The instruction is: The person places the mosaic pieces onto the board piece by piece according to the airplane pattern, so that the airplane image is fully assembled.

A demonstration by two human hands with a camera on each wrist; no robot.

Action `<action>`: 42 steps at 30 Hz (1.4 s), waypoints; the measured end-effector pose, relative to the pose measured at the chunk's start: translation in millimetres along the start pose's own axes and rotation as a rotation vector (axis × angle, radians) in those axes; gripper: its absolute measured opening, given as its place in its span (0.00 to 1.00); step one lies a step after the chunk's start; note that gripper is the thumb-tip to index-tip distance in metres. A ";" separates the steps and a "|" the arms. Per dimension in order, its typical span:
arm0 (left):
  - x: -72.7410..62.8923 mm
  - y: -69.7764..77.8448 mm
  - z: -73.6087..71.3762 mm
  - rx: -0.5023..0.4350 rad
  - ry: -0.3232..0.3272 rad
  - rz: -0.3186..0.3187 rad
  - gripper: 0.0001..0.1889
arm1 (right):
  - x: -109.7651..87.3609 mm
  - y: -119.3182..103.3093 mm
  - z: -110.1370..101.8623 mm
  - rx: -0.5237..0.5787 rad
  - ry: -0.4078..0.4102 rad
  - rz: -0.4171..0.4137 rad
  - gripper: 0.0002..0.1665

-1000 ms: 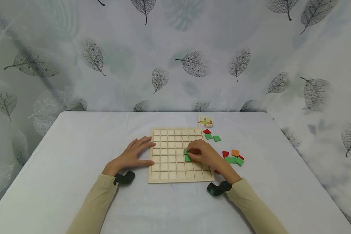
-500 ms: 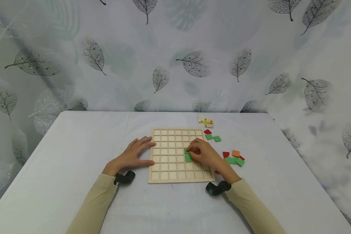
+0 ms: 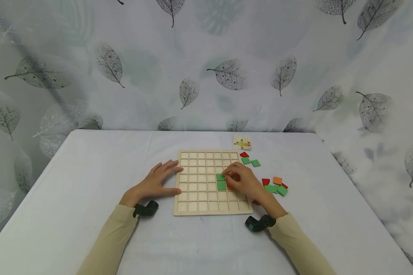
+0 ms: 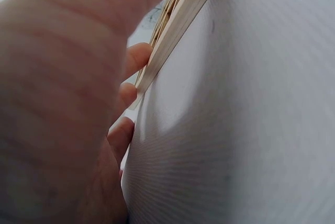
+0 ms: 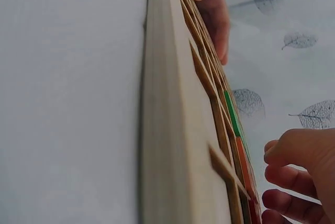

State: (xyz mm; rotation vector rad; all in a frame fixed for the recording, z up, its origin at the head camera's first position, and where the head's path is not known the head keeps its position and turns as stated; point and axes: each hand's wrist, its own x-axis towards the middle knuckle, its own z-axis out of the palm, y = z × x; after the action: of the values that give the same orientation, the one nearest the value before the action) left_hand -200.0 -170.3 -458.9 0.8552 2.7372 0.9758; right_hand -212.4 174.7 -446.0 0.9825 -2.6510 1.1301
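Note:
A wooden grid board (image 3: 197, 185) lies on the table. Two green square tiles (image 3: 221, 186) sit in neighbouring cells, one behind the other. Over the board's right half, my right hand (image 3: 241, 178) hovers with fingers loosely bent and nothing visible between them. An orange tile (image 5: 244, 164) and a red piece (image 5: 254, 211) lie in the grid below it, mostly hidden from the head view. My left hand (image 3: 158, 182) has its fingers spread, with the fingertips and thumb touching the board's left edge.
Loose green tiles (image 3: 270, 188), an orange square (image 3: 277, 180) and red pieces (image 3: 265, 181) lie right of the board. Two more green tiles (image 3: 256, 163) and a red piece (image 3: 244, 154) lie farther back, near a pattern card (image 3: 242, 143).
My right hand has drawn slightly right, off the rear green tile, which now shows whole in its cell. My left hand has stayed at the board's edge.

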 end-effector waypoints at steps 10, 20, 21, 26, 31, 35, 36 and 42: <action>1.5 0.0 -1.2 0.003 0.006 -0.002 0.38 | -1.2 8.8 -15.9 -0.037 0.090 0.003 0.07; -0.2 1.6 1.0 -0.001 0.006 -0.011 0.37 | -7.8 22.7 -27.5 -0.059 0.158 0.069 0.08; -0.1 1.4 1.0 -0.001 0.005 -0.010 0.37 | -8.1 24.4 -28.2 -0.061 0.166 0.067 0.08; 0.3 0.6 1.0 -0.006 0.003 -0.005 0.38 | -9.8 29.9 -33.4 -0.074 0.205 0.079 0.08; 0.9 1.4 0.3 0.001 0.003 -0.004 0.38 | -11.0 36.1 -37.2 -0.083 0.224 0.109 0.08; 1.3 1.6 0.1 0.004 0.005 -0.006 0.38 | -11.9 42.0 -37.5 -0.088 0.229 0.123 0.08; 1.4 1.3 0.2 0.002 0.006 -0.005 0.38 | -12.2 43.1 -37.2 -0.093 0.233 0.124 0.08; 1.3 -1.1 1.6 0.008 0.011 0.008 0.38 | -14.8 51.1 -34.8 -0.137 0.244 0.155 0.08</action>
State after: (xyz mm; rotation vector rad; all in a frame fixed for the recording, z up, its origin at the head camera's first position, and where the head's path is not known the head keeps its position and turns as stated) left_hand -201.2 -169.4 -460.7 0.8652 2.7508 0.9740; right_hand -236.6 232.5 -457.0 0.5831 -2.5984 1.0057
